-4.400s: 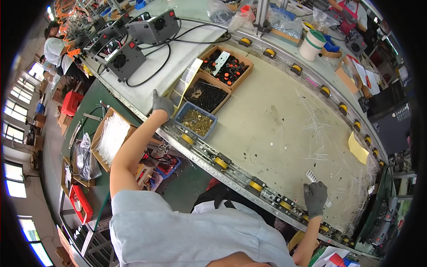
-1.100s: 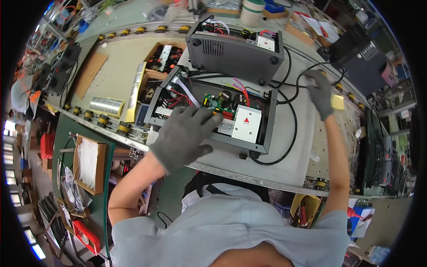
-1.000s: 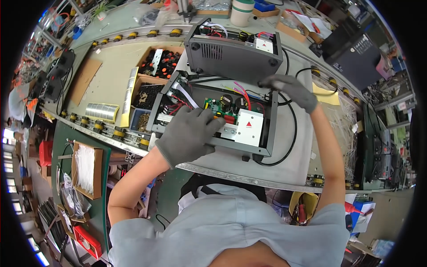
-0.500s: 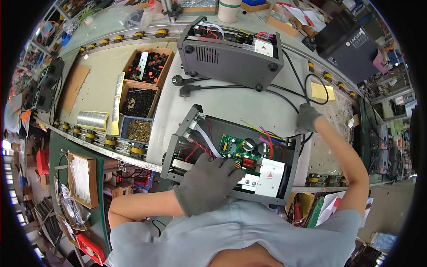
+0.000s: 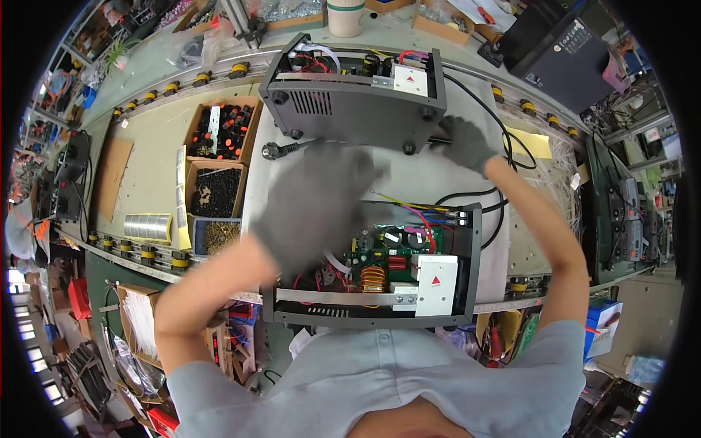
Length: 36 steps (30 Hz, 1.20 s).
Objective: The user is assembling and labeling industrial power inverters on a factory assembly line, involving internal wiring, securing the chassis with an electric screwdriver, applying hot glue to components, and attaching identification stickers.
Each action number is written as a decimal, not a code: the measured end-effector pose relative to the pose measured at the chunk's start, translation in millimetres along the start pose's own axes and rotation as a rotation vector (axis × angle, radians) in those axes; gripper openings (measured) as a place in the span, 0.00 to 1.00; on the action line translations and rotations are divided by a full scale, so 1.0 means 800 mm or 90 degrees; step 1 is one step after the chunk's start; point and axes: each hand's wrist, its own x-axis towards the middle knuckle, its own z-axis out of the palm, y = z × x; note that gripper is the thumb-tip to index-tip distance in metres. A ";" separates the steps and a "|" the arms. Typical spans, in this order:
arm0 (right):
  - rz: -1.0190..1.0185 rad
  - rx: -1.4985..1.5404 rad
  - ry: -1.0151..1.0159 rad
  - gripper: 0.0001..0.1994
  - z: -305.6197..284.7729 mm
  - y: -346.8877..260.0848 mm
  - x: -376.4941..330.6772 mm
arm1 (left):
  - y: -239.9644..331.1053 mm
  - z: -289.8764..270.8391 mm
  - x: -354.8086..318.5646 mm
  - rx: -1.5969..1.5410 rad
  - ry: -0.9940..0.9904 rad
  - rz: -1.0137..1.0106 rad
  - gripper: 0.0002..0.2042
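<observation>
In gloves, both my hands are over the work table. My left hand (image 5: 314, 208), smeared by motion, hangs over the left part of the near open-topped grey metal case (image 5: 471, 255); its fingers cannot be made out. Inside that case are a green circuit board (image 5: 354, 259), a copper coil (image 5: 372, 278) and a white plate (image 5: 437, 286). Beside the lower right corner of the far grey case (image 5: 358, 109), my right hand (image 5: 465, 144) is closed around a black power cord (image 5: 438, 141). A plug (image 5: 272, 151) lies left of the far case's front.
On the left stand a box of black and orange parts (image 5: 223, 131), a box of black screws (image 5: 217, 191) and a blue bin of brass-coloured screws (image 5: 220, 235). Roller rails (image 5: 148, 253) edge the table. More black cable (image 5: 504, 197) loops at right. A dark computer tower (image 5: 562, 62) stands far right.
My left hand has lifted off the near case's board and moved up and left. My right hand has shifted left and away from me, to the far case's corner. The near case sits more squarely.
</observation>
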 end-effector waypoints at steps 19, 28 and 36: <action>0.124 0.248 0.183 0.13 0.076 0.089 0.116 | -0.066 0.010 0.092 0.110 -0.019 0.107 0.35; -0.023 -0.025 -0.001 0.11 0.017 0.042 0.030 | -0.069 0.032 0.065 0.121 -0.156 0.069 0.34; -0.207 0.265 -0.273 0.08 0.018 -0.007 -0.077 | 0.029 0.027 0.052 0.021 -0.199 0.124 0.19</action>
